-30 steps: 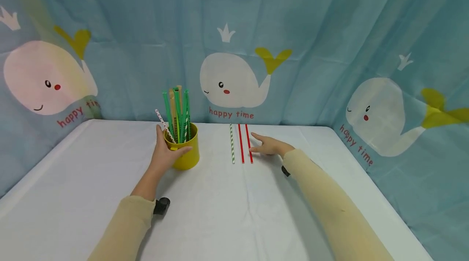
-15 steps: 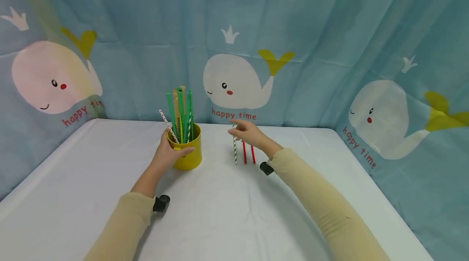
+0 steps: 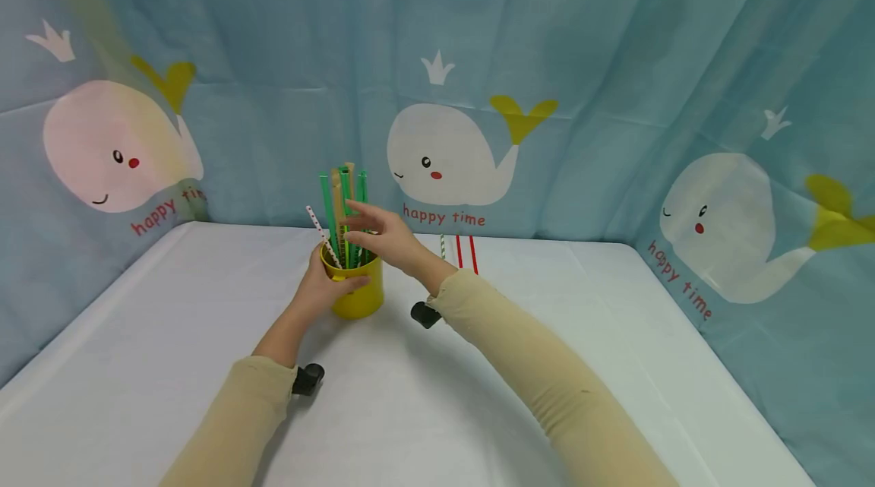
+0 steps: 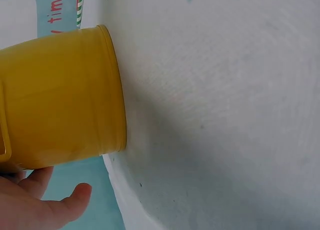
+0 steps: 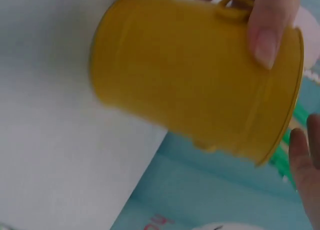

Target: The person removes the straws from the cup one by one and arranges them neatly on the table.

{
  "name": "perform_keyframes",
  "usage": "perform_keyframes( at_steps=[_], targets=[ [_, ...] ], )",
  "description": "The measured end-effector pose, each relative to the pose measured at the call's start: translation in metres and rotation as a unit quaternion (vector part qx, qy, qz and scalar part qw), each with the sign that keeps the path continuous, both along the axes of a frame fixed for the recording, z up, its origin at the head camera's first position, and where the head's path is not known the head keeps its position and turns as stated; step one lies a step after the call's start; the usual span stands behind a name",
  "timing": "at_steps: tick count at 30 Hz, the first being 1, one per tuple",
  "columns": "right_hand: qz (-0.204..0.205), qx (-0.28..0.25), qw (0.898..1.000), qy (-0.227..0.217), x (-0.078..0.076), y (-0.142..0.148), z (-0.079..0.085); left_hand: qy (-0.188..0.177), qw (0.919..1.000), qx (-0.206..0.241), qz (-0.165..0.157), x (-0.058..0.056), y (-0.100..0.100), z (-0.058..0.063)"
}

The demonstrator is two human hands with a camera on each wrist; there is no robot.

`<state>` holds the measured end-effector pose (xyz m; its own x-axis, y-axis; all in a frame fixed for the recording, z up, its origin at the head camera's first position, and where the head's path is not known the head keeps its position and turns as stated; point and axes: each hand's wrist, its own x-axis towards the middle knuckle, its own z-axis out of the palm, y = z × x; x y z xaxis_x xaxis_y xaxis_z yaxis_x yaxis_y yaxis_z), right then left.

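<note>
My left hand (image 3: 320, 288) grips a yellow metal bucket (image 3: 362, 295) by its left side, its thumb lying across the front just under the rim. Upright in the bucket stand several paper straws: green ones (image 3: 326, 202), tan ones (image 3: 336, 194) and a white dotted one (image 3: 318, 226) that leans left. My right hand (image 3: 393, 240) hovers over the bucket's right rim, fingers apart and beside the green straws, partly hiding them. In the right wrist view, its fingers (image 5: 301, 162) show a gap, with nothing seen between them.
On the white table (image 3: 547, 365), right of the bucket, lie a green-striped straw (image 3: 443, 245) and two red straws (image 3: 459, 250); the right forearm covers their near ends. A blue whale-print curtain (image 3: 588, 92) hangs behind the table's back edge.
My right hand has swept left from the straws lying on the table to the straws in the bucket. The left hand keeps its hold on the bucket.
</note>
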<state>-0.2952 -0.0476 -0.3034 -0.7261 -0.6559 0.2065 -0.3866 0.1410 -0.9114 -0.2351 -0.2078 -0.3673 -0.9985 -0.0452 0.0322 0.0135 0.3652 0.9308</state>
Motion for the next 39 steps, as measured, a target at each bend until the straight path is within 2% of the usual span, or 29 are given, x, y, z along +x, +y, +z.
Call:
perform_keyframes(
  at_steps=[8,14,19,25,29,33,35,39],
  targets=[
    [-0.022,0.057,0.998,0.001,0.008,-0.034,-0.002,0.018,0.9998,0.006,-0.01,-0.001,0.003,-0.006],
    [-0.035,0.047,0.998,-0.014,0.013,-0.042,-0.007,0.022,0.9997,0.006,-0.011,0.002,0.006,-0.009],
    [-0.034,0.044,0.998,-0.007,0.018,-0.044,-0.01,0.017,0.9998,-0.007,-0.005,0.002,0.006,-0.01],
    [-0.045,0.031,0.998,-0.015,0.024,-0.04,-0.009,0.049,0.9985,-0.02,-0.017,-0.002,0.005,-0.01],
    [-0.066,0.026,0.997,0.0,0.026,-0.027,-0.006,0.012,0.9998,-0.018,0.003,0.0,0.004,-0.003],
    [-0.061,-0.016,0.998,0.002,0.025,-0.007,-0.003,-0.031,0.9993,-0.019,0.006,0.002,-0.002,0.007],
    [-0.047,-0.051,0.998,-0.006,0.022,0.002,0.0,-0.029,0.9991,-0.031,-0.005,0.0,-0.005,0.012],
    [-0.021,-0.111,0.993,-0.022,0.018,0.019,0.008,-0.002,0.9988,-0.045,-0.018,-0.002,-0.006,0.021]
  ],
)
